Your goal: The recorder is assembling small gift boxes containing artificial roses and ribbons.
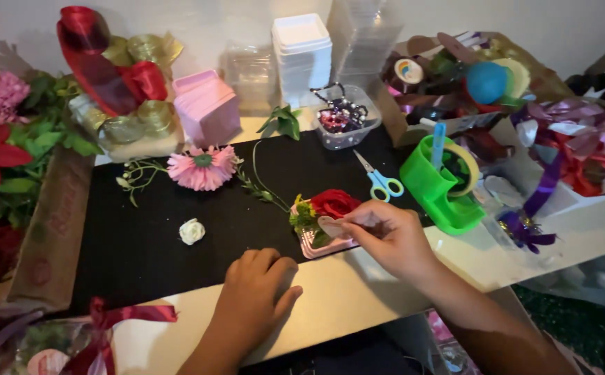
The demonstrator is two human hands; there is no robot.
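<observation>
Pinching a small pale disc [330,226], the right hand [391,239] meets a red fabric rose [334,203].

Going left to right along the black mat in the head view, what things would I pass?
Pink fabric daisy → small white fabric rose → red rose on a pink tray → blue-handled scissors → bright green tape dispenser.

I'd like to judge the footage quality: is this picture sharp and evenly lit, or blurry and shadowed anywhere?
Head view: the middle is bright, with the scissors and right hand fairly sharp; corners darken and soften, so the red bow looks blurred; the left hand casts little shadow.
</observation>
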